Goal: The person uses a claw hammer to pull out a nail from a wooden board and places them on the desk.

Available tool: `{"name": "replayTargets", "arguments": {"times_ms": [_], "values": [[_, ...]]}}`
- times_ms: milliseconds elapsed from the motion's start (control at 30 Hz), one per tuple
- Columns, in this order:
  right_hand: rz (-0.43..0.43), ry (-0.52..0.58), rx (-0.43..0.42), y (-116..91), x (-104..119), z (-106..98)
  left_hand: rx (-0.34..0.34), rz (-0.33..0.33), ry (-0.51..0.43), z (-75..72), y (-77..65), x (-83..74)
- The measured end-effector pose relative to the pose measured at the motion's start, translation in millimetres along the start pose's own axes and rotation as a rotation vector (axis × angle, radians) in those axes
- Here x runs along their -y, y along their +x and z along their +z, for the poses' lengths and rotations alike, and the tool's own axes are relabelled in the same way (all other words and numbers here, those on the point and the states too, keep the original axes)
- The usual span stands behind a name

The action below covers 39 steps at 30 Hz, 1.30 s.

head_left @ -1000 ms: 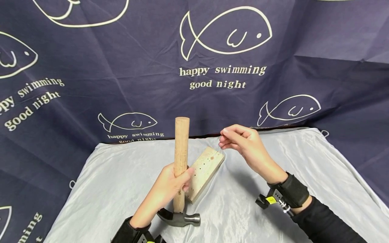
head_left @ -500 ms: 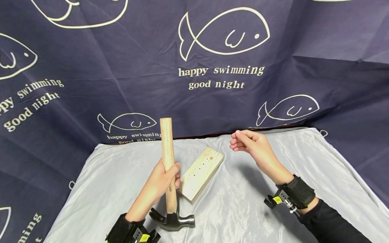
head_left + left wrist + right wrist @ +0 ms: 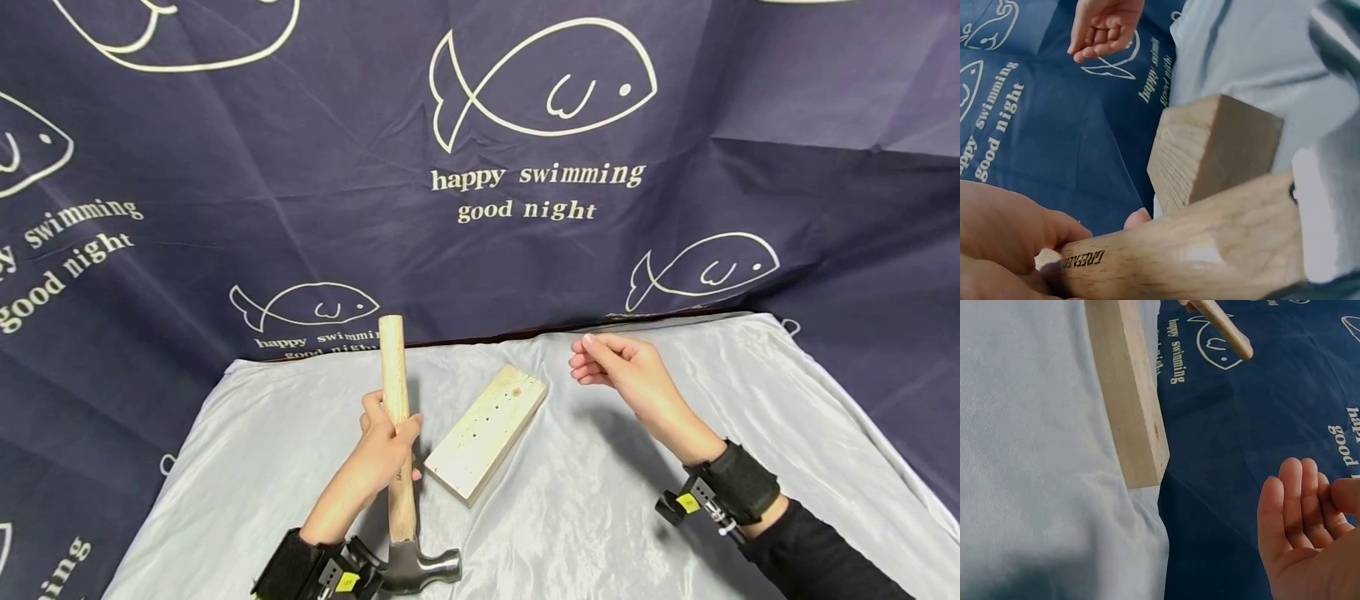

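Note:
My left hand (image 3: 378,450) grips a claw hammer by its pale wooden handle (image 3: 392,367), with the handle pointing up and away. The dark metal hammer head (image 3: 422,568) is at the bottom, close to the table's cloth; whether it touches cannot be told. Close up in the left wrist view, the handle (image 3: 1197,250) carries dark lettering. To the right of the hammer lies a wooden block (image 3: 483,437) with several small dark holes in a row on top. My right hand (image 3: 630,379) hovers right of the block, fingers loosely bent, its palm (image 3: 1310,556) holding nothing.
A shiny pale grey cloth (image 3: 555,517) covers the table. Behind its far edge hangs a dark blue curtain (image 3: 337,167) with white fish drawings and lettering. Both wrists wear black straps (image 3: 742,487) with small cameras.
My left hand has carried the hammer left and toward me, away from the block. My right hand drew back slightly to the right and then stayed nearly still. The block lies where it was.

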State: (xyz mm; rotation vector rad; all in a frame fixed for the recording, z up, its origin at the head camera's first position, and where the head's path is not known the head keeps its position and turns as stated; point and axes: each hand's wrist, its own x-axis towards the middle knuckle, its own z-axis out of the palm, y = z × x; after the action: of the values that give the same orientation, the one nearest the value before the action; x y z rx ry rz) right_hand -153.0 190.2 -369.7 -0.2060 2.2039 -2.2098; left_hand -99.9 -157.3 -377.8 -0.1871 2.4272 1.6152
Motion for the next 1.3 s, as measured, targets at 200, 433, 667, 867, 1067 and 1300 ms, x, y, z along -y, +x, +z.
{"name": "replayTargets", "arguments": {"times_ms": [200, 433, 667, 867, 1067, 1300], "values": [[-0.070, -0.163, -0.032, -0.2, -4.4, -1.7, -0.026, 0.057, 0.172, 1.2, 6.0, 5.5], [-0.228, -0.469, -0.077, -4.9, -10.3, -5.0, -0.094, 0.143, 0.444, 3.4, 6.5, 7.9], [-0.314, -0.678, -0.116, -13.7, -12.2, -7.0, -0.094, 0.125, 0.529, 6.6, 6.6, 17.3], [-0.377, -0.832, -0.167, -17.8, -12.4, -4.6, -0.095, 0.077, 0.580, 12.7, 8.6, 25.6], [-0.405, -1.040, -0.228, -22.3, -9.7, 0.5, -0.126, 0.071, 0.595, 18.8, 8.9, 29.3], [-0.281, -1.135, -0.148, -23.2, -13.1, 0.3, -0.087, 0.088, 0.621, 18.7, 7.1, 33.5]]}}
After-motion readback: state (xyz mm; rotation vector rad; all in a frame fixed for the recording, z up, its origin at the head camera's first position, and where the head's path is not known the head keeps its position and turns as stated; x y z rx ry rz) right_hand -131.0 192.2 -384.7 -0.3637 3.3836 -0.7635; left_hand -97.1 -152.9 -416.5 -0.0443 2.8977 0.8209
